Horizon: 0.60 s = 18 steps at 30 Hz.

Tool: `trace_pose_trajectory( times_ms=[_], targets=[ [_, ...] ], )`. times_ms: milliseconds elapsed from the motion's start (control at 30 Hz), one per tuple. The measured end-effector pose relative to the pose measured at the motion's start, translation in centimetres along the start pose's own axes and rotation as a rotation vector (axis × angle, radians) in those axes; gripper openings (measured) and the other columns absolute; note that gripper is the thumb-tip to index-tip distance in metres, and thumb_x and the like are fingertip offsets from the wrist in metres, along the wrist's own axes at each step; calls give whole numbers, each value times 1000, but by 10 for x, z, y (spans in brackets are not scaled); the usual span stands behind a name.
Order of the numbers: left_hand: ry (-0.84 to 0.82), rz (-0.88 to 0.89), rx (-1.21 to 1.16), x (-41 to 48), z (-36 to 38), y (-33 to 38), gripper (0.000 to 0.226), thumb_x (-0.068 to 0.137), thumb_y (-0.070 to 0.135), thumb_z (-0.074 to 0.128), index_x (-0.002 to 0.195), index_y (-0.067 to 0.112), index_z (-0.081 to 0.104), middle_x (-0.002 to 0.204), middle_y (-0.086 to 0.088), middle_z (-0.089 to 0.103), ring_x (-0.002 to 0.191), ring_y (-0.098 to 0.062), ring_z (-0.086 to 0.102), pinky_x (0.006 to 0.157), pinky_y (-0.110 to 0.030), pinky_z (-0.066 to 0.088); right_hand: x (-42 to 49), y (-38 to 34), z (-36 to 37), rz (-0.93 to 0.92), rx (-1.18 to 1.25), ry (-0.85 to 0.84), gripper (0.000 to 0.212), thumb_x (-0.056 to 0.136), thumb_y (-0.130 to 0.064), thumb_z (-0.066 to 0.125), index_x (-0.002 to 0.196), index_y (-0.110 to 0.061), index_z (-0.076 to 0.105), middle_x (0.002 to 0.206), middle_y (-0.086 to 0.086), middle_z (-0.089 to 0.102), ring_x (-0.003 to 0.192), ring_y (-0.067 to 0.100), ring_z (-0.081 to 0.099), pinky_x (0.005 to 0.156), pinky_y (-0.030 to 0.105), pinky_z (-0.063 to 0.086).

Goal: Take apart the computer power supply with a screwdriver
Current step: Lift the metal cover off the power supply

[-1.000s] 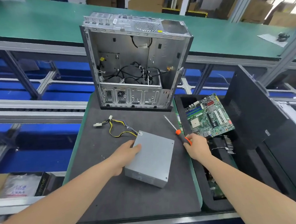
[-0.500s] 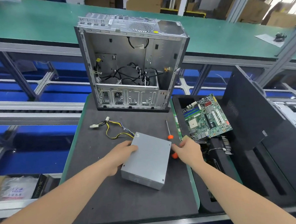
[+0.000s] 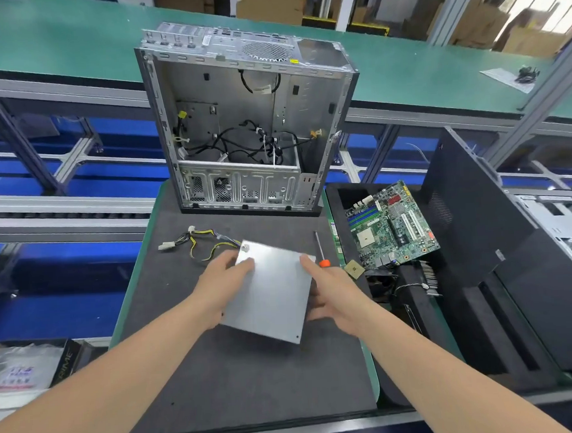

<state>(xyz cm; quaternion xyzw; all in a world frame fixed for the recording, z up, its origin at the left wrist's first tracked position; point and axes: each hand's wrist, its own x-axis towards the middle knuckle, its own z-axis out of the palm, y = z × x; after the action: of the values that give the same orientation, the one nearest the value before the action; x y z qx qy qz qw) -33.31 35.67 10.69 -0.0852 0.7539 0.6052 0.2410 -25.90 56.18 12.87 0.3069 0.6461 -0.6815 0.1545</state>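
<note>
Gripping a flat grey sheet-metal power supply box [image 3: 269,294] from both sides. The left hand [image 3: 221,284] wraps its left edge, thumb laid over the top face near the far corner, other fingers hidden under the box. The right hand [image 3: 333,297] takes the right edge, thumb on top, fingers curled round the edge lower down.

Box tilted, top face toward the camera. Cannot tell whether its near corner touches the dark grey foam mat [image 3: 255,385] beneath. A wide stretch of mat shows on the near side of the box, out to the front edge.

- Just right of the box: slim orange-handled screwdriver [image 3: 320,251], flat on the mat, shaft pointing away, handle just beside the right hand.
- Far left corner of the box: yellow-and-black cable bundle with white plugs [image 3: 199,243] trails off it.
- Beyond the box: open silver computer case [image 3: 248,118] stands upright at the mat's far edge, a strip of mat between.
- Right of the box, past the mat's edge: green motherboard [image 3: 392,226] tilted in a black foam tray [image 3: 425,325].
</note>
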Motion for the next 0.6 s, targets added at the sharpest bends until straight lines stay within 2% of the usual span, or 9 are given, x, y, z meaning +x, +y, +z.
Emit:
trace_pose_trajectory(
  times_ms=[67,167,233,300,367,467,533,600],
  targets=[
    [110,114,29,-8,-2,-1,22,90,56,69,104,41,65,107,20,74,108,-15,67,93,-42,55,-3,-1,7,-168,-21,16,50,94,-64,59,112,-21,75,111,1,77,104,26,73,78,48,62],
    [188,247,-51,-28,2,-14,27,91,59,70,106,40,59,98,21,78,98,-3,72,85,-40,55,-8,3,18,-324,-12,80,55,84,-76,61,117,-32,72,114,-10,75,111,15,70,91,50,59],
    [169,296,-161,-40,4,-25,33,89,63,67,106,36,59,100,14,80,98,-7,73,84,-40,52,-10,10,23,-371,28,149,64,71,-85,66,113,-37,67,109,-15,73,103,7,70,79,34,56],
    [159,316,-253,-46,4,-34,41,85,69,66,103,32,59,101,8,80,100,-16,74,86,-46,51,-12,19,26,-408,59,170,63,68,-85,69,108,-37,66,104,-16,74,97,4,71,69,22,51],
    [181,323,-304,-48,5,-37,44,84,71,66,100,30,61,100,5,80,97,-17,74,86,-47,52,-12,25,30,-425,102,183,58,70,-80,73,106,-35,64,106,-14,76,99,6,72,74,26,53],
    [255,321,-377,-48,13,-32,40,82,70,68,88,30,63,88,9,79,82,-5,69,80,-38,48,-10,31,36,-464,140,267,55,71,-79,74,104,-37,62,104,-15,76,97,5,70,88,37,52],
    [296,289,-384,-44,20,-26,39,83,68,67,85,30,61,79,14,75,75,-3,64,77,-36,45,-9,32,40,-485,138,309,49,74,-77,72,103,-40,59,97,-21,74,89,2,66,86,36,47],
    [344,257,-305,-40,25,-21,34,89,64,64,86,31,58,74,18,72,73,-3,61,76,-36,45,-7,33,43,-510,153,314,40,80,-70,71,106,-43,59,100,-27,73,93,-4,67,86,33,46]
  ],
)
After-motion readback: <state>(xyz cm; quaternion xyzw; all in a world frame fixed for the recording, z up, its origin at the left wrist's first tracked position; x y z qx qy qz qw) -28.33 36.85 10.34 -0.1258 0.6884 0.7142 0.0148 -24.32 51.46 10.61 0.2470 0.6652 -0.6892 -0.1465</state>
